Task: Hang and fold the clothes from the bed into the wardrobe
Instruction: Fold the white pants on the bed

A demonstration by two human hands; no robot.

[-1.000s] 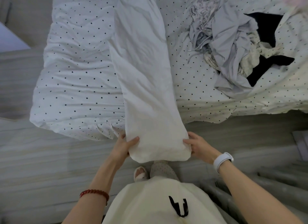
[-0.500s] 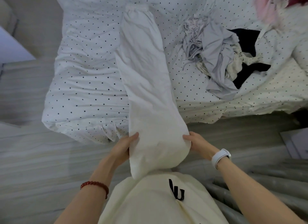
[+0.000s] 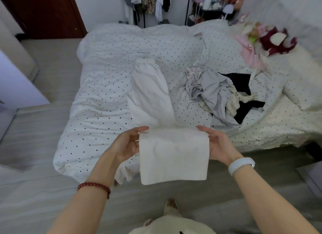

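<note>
Left of the white trousers (image 3: 149,94) the dotted duvet (image 3: 104,94) lies bare, giving a hand room to pass. On their right a heap of grey and black clothes (image 3: 224,94) crowds the bed just beside them. Soft toys (image 3: 271,40) fill the far right corner; the clothes rack (image 3: 148,5) stands beyond the bed

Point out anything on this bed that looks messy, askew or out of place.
A tangled heap of grey, cream and black clothes lies crumpled on the dotted duvet, unsorted, right of the white trousers. A pink garment sprawls near the far corner. The trousers themselves lie straight, their near end lifted by both hands.
</note>
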